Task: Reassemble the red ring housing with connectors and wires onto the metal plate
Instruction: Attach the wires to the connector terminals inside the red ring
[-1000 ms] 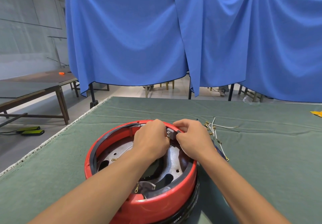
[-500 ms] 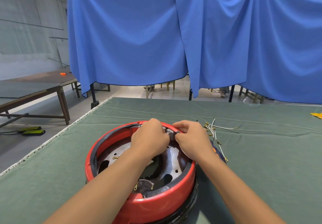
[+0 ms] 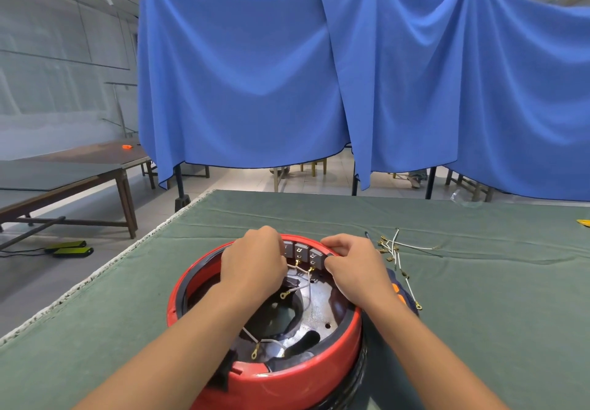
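Blue cloth is hanging behind the green-covered table, well beyond the red ring housing that is sitting on the table's near part. Inside the housing the metal plate is lying with white wires across it, and grey connectors are lining the housing's far inner wall. Both forearms are reaching forward over the housing. The left hand is curling knuckles-up at the leftmost connector; what its fingers grip I cannot tell. The right hand is pinching the rightmost connector, fingers bent against the far rim. Loose wires are lying just right of the housing
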A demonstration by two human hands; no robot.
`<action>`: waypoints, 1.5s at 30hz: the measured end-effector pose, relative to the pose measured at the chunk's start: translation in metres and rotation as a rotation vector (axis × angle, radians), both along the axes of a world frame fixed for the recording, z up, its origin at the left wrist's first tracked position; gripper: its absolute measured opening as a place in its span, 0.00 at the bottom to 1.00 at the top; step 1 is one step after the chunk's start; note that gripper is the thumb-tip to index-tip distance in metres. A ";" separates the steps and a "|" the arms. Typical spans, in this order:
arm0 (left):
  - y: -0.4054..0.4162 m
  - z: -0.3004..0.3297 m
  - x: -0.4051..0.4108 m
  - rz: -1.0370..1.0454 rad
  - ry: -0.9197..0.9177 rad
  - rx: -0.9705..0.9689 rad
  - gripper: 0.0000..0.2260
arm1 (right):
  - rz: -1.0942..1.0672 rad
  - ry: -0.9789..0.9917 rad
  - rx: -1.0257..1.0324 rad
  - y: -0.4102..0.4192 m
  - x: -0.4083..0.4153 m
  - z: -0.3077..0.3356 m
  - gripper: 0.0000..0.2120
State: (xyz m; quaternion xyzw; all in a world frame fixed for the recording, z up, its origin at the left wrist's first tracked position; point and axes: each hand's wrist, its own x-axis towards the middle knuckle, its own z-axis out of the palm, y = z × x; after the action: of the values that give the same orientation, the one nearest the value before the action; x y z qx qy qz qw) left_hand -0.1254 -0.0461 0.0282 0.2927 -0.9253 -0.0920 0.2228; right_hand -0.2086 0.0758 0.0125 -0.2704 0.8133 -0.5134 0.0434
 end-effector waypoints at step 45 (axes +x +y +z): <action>0.006 -0.006 -0.007 -0.156 -0.080 0.302 0.11 | -0.012 0.001 -0.021 -0.001 -0.002 -0.001 0.16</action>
State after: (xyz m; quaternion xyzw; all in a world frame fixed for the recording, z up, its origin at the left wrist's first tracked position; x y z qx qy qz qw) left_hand -0.1319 -0.0402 0.0227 0.2536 -0.9290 -0.2352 0.1314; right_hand -0.2108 0.0753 0.0114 -0.2661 0.8095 -0.5221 0.0371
